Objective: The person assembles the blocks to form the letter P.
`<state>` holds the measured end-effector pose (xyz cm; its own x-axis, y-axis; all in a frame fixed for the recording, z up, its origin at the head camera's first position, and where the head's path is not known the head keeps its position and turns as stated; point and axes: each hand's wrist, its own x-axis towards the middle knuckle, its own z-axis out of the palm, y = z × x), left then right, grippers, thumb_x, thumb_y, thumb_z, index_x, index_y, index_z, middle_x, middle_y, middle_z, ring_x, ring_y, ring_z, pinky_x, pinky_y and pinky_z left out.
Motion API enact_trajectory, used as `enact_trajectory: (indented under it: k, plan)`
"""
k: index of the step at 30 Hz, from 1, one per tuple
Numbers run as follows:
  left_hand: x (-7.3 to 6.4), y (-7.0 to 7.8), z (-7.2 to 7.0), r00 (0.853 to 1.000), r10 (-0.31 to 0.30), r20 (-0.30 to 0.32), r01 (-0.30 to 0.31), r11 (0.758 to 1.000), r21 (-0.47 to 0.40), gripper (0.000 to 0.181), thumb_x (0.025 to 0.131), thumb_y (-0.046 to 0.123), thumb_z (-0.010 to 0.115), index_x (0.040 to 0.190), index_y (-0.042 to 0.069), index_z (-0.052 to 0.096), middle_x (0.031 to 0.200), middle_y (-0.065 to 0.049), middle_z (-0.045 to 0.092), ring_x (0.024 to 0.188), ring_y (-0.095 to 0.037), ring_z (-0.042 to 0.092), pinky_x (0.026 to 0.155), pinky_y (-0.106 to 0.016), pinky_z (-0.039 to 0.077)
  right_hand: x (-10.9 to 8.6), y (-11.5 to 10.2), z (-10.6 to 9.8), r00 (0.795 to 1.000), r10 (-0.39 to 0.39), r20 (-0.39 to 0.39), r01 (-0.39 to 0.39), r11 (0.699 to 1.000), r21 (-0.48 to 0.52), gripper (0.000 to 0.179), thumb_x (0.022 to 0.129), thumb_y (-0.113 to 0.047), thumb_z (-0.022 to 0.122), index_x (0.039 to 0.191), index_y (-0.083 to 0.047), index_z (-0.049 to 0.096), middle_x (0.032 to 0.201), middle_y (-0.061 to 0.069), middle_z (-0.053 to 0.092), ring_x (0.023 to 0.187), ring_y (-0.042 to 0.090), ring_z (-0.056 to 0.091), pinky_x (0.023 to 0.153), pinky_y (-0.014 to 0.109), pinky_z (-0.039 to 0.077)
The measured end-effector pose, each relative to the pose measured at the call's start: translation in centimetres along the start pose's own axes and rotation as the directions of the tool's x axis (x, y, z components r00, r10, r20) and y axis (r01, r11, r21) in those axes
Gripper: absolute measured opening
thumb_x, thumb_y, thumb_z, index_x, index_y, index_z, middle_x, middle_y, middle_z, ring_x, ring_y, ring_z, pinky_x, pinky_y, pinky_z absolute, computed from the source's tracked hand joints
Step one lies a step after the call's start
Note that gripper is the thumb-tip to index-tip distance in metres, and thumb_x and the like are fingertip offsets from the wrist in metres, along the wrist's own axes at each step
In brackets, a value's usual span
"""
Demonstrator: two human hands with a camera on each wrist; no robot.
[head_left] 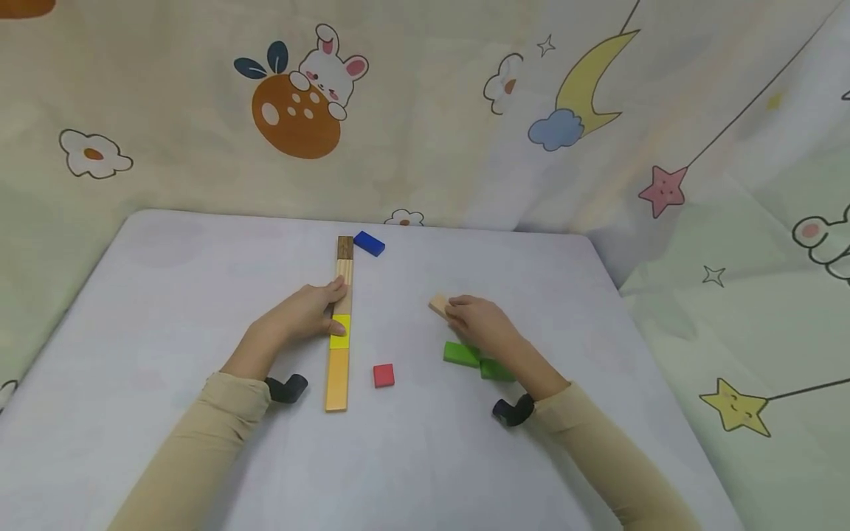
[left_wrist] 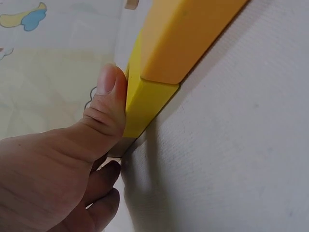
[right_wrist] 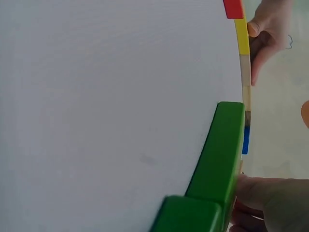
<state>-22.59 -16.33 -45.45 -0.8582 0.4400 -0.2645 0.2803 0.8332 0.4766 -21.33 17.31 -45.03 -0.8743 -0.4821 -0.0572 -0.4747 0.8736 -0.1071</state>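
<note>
A straight row of blocks lies on the table: an orange block (head_left: 336,380) nearest, then a yellow block (head_left: 339,332), pale wooden blocks (head_left: 343,301) and a dark brown block (head_left: 345,248) at the far end. My left hand (head_left: 302,313) rests against the row's left side, its straight thumb (left_wrist: 107,92) on the yellow block and its index finger on the pale wood. Right of the row, my right hand (head_left: 485,324) pinches a light wooden block (head_left: 437,304) between thumb and fingers. Two green blocks (head_left: 460,354) lie beneath that hand, partly covered by it.
A blue block (head_left: 369,243) lies slanted beside the row's far end. Between the row and the green blocks is a red block (head_left: 384,375). Black wrist mounts (head_left: 287,389) sit at both cuffs. Behind the white table (head_left: 531,254) hangs a printed cloth (head_left: 425,110).
</note>
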Motion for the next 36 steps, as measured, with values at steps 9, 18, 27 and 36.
enact_trajectory:
  k: [9, 18, 27, 36]
  plan:
    - [-0.1, -0.2, 0.0, 1.0, -0.001, -0.003, 0.001, 1.0, -0.013, 0.09, 0.078, 0.038, 0.075, 0.149, 0.009, 0.027, 0.158, -0.009, 0.02, 0.141, -0.033, 0.03, 0.113, -0.047, 0.031, 3.6, -1.3, -0.2, 1.0, -0.018, -0.001, 0.018, 1.0, 0.023, 0.025, 0.092, -0.015, 0.062, 0.116, -0.01, 0.069, 0.123, 0.009, 0.065, 0.117, 0.023, 0.06, 0.1, 0.035, 0.049]
    - [-0.1, -0.2, 0.4, 1.0, 0.011, -0.007, -0.011, 1.0, -0.028, 0.091, 0.078, 0.038, 0.075, 0.149, 0.01, 0.028, 0.158, -0.007, 0.02, 0.142, -0.031, 0.029, 0.114, -0.045, 0.031, 8.3, -2.1, -0.4, 0.999, -0.035, 0.036, 0.034, 0.999, 0.039, 0.027, 0.089, -0.016, 0.067, 0.115, -0.009, 0.069, 0.113, 0.01, 0.067, 0.107, 0.022, 0.063, 0.095, 0.032, 0.052]
    - [0.0, -0.1, 0.3, 1.0, -0.006, 0.007, 0.006, 1.0, -0.025, 0.092, 0.076, 0.04, 0.076, 0.15, 0.013, 0.027, 0.159, -0.005, 0.018, 0.142, -0.031, 0.029, 0.114, -0.045, 0.031, 12.1, -2.7, -0.4, 0.996, -0.081, -0.023, 0.081, 0.997, 0.01, 0.026, 0.087, -0.02, 0.069, 0.11, -0.007, 0.072, 0.104, 0.012, 0.07, 0.097, 0.023, 0.065, 0.087, 0.032, 0.054]
    - [0.2, -0.7, 0.2, 1.0, -0.017, 0.006, 0.017, 1.0, -0.012, 0.092, 0.076, 0.039, 0.076, 0.15, 0.013, 0.028, 0.159, -0.005, 0.018, 0.142, -0.03, 0.031, 0.114, -0.045, 0.032, 14.1, -3.2, -0.6, 0.991, -0.135, -0.028, 0.134, 0.991, -0.016, 0.011, 0.087, -0.018, 0.07, 0.09, -0.008, 0.074, 0.094, 0.012, 0.069, 0.086, 0.023, 0.062, 0.076, 0.034, 0.053]
